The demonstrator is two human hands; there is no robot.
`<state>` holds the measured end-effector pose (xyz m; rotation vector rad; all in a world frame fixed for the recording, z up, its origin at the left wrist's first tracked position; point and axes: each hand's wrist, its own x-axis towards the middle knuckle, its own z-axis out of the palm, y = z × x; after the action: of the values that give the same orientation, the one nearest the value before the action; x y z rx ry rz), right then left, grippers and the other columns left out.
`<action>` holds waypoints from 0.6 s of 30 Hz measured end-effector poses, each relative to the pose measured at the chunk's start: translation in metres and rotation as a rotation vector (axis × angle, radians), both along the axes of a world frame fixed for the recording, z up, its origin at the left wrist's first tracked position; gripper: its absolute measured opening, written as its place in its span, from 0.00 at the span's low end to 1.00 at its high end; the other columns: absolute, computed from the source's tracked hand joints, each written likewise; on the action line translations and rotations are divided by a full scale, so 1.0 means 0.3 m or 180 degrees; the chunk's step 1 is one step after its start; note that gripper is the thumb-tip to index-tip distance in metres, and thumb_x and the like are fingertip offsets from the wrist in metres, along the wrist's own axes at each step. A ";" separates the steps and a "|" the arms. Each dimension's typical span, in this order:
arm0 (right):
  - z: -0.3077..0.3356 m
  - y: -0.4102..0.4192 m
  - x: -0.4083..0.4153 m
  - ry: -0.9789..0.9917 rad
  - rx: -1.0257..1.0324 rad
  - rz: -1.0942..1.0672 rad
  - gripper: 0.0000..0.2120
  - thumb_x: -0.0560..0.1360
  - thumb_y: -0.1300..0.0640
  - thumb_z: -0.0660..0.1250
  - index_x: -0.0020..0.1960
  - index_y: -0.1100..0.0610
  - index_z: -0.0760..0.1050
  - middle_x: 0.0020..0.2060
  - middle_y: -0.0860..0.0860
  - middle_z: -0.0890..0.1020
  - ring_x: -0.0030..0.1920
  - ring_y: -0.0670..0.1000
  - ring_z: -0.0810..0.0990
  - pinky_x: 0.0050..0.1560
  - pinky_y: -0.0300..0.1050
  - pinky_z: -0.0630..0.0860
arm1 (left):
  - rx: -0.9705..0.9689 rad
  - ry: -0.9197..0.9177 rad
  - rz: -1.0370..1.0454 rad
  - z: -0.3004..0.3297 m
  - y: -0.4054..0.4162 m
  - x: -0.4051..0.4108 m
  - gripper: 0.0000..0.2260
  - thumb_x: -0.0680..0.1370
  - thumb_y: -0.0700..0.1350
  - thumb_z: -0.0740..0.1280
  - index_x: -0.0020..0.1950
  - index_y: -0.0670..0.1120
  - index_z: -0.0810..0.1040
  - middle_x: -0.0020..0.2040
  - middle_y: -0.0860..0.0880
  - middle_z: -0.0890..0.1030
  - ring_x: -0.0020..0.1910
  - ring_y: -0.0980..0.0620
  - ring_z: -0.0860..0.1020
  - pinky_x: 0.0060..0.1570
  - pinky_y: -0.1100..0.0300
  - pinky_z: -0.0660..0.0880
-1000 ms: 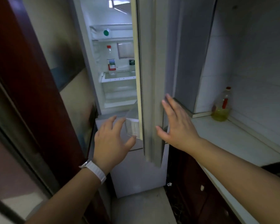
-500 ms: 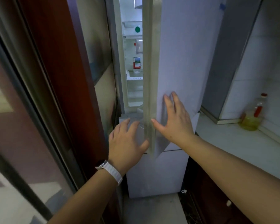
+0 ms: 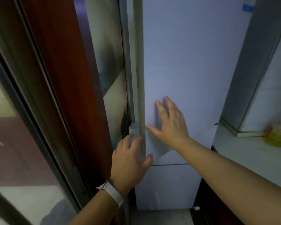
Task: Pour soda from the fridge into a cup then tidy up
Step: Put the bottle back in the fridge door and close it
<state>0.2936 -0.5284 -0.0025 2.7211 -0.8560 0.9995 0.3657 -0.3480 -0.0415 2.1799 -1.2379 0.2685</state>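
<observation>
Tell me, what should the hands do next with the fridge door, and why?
Probably one last push to shut it. The right hand lies flat on the fridge door, the left hand is at the door's edge, and that edge looks almost home, with no fridge inside showing.

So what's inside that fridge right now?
Nothing inside can be seen. The fridge door is nearly shut and covers the interior. The right hand lies flat on its front, and the left hand is at its edge.
</observation>
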 end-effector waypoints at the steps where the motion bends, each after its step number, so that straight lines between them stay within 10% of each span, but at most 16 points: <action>1: -0.001 -0.030 0.007 0.0040 -0.0049 0.0031 0.43 0.74 0.30 0.56 0.78 0.47 0.39 0.78 0.54 0.43 0.76 0.54 0.43 0.73 0.49 0.45 | 0.0026 -0.0014 0.0028 0.003 -0.013 0.010 0.32 0.71 0.66 0.59 0.73 0.55 0.65 0.75 0.48 0.66 0.73 0.47 0.64 0.68 0.42 0.68; 8: -0.016 -0.254 0.060 -0.0123 -0.0648 0.0265 0.41 0.70 0.43 0.72 0.76 0.51 0.56 0.74 0.61 0.59 0.71 0.61 0.57 0.67 0.60 0.64 | 0.0053 -0.0161 0.0282 0.042 -0.150 0.067 0.30 0.73 0.64 0.64 0.73 0.56 0.65 0.73 0.52 0.66 0.70 0.49 0.65 0.65 0.48 0.67; 18: -0.026 -0.446 0.189 -0.0013 -0.0932 0.0564 0.40 0.69 0.44 0.72 0.75 0.52 0.58 0.75 0.58 0.54 0.72 0.61 0.56 0.70 0.61 0.57 | 0.0027 -0.0201 0.0592 0.056 -0.342 0.130 0.30 0.74 0.62 0.66 0.75 0.55 0.64 0.77 0.50 0.62 0.75 0.49 0.61 0.71 0.47 0.63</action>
<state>0.3503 -0.6622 -0.0104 2.5747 -0.4324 1.0675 0.4046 -0.4505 -0.0246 2.3129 -1.0717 0.4116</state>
